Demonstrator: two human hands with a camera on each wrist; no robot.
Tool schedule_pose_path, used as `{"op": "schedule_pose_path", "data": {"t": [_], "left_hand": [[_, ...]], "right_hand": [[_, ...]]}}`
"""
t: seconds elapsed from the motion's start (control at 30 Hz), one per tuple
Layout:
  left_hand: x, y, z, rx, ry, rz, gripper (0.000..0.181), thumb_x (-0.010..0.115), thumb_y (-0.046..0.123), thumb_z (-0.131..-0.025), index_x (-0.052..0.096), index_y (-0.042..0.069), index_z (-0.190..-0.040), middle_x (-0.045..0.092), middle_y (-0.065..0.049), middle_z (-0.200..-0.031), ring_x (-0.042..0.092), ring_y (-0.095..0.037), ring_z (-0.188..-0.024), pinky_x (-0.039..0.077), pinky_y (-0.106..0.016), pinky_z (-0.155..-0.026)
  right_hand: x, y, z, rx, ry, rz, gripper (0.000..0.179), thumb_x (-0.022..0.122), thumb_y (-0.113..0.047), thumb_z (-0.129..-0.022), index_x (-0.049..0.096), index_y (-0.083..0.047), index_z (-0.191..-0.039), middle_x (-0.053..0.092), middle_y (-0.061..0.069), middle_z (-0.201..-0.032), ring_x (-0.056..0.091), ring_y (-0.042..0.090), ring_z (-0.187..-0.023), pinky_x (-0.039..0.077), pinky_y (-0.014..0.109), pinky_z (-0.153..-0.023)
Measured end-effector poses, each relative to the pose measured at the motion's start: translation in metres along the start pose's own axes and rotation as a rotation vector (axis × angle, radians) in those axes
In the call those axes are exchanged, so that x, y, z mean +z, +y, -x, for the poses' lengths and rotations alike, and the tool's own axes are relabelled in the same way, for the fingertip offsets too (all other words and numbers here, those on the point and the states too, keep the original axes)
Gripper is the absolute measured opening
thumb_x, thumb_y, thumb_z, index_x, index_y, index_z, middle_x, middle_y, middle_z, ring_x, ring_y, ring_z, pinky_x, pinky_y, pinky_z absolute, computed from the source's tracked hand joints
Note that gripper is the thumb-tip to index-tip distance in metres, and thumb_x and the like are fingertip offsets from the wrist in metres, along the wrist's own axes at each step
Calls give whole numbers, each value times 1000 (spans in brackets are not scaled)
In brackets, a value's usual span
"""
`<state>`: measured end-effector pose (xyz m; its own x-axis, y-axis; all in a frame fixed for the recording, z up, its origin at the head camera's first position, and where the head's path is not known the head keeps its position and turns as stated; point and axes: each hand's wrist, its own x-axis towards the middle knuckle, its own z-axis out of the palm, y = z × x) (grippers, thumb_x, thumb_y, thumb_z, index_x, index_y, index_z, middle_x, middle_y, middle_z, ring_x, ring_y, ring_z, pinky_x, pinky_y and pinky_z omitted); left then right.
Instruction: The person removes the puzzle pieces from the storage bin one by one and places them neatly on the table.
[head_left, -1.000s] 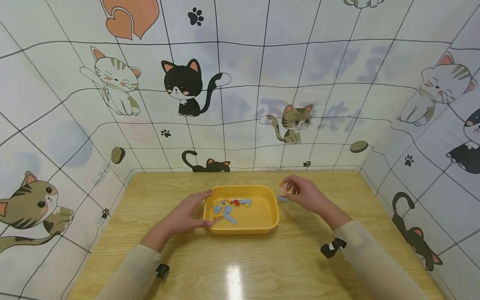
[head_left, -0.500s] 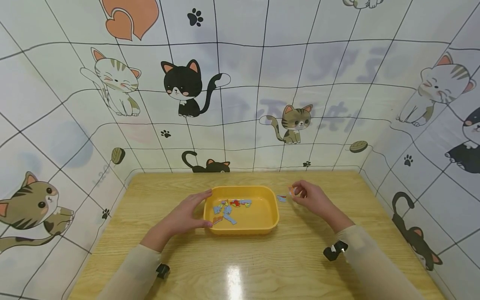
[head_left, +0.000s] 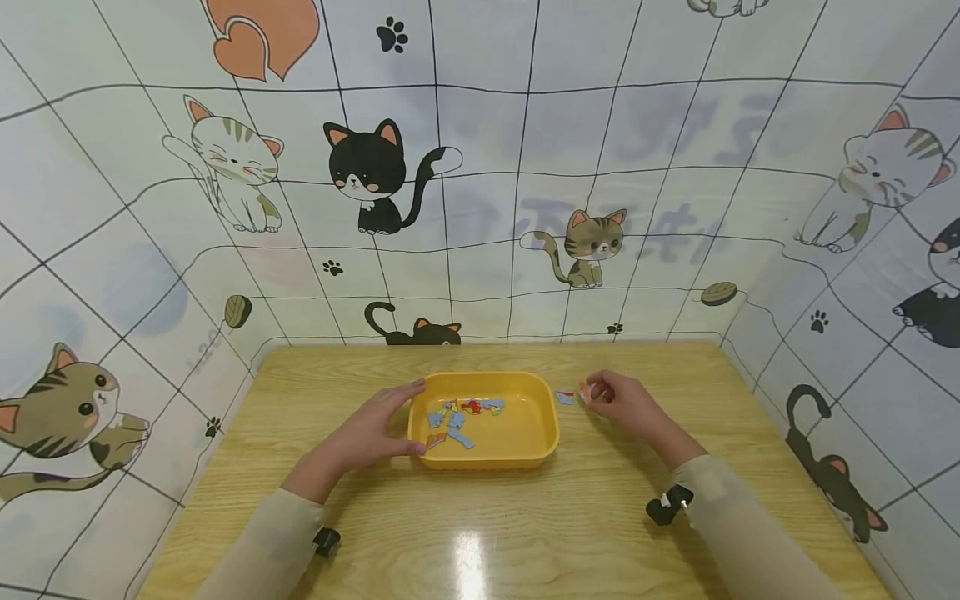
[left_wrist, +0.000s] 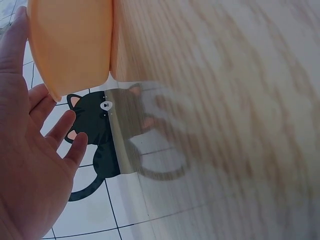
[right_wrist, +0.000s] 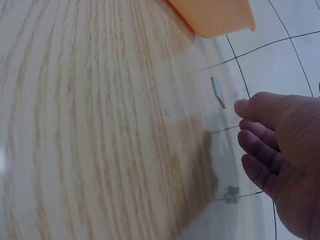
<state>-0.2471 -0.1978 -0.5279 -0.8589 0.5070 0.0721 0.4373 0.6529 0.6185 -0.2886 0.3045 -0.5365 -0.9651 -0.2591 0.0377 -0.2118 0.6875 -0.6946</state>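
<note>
My left hand [head_left: 372,425] spans the left end of a yellow plastic tray [head_left: 525,457], thumb at its front corner and fingertips at its back corner. In the left wrist view, the other fingers curl loosely beside the tray's corner. Inside the tray lie several small blue puzzle pieces [head_left: 459,437], a red one [head_left: 472,407] and an orange one [head_left: 435,439]. Right of the tray, my right hand [head_left: 624,402] pinches an orange-and-white puzzle piece [head_left: 585,391] low over the table. Just left of it, a blue-and-red puzzle piece [head_left: 564,398] lies flat.
The wooden table [head_left: 375,525] has a glossy surface with a bright reflection at the front. White walls [head_left: 495,208] with cat pictures and black grid lines stand behind it and on both sides. A dark wrist device [head_left: 669,504] sits at the right sleeve.
My right hand has moved right and slightly toward me, down to the table, with the orange-and-white puzzle piece. This uncovers the blue-and-red piece. My left hand and the tray stay put.
</note>
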Motion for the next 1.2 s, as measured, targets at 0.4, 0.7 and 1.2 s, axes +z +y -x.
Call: {"op": "schedule_pose_path", "data": {"t": [0.4,0.7,1.2], "left_hand": [[1,0,0,1,3,-3,104,96,47,-87,43,19,-171,35,5,-179,34,-36,-163,29,-67,-130],[-1,2,1,-4,2,-1,103,96,44,-87,43,18,-171,35,4,-179,34,-37,-163,29,-67,-130],[0,1,0,12,2,-14,102,96,41,-88,43,17,-171,36,1,-179,35,-37,-162,29,-65,-130]], "right_hand": [[9,12,-3,16,-27,9,33,78,-6,-99,69,2,-130,74,8,-105,66,21,-92,57,36,-80],[7,8,-6,46,-61,-7,35,79,-8,-99,69,3,-131,72,7,-105,65,22,-94,57,39,-83],[4,1,-8,43,-106,-32,34,78,-9,-101,68,6,-130,71,10,-106,64,23,-96,57,40,-85]]}}
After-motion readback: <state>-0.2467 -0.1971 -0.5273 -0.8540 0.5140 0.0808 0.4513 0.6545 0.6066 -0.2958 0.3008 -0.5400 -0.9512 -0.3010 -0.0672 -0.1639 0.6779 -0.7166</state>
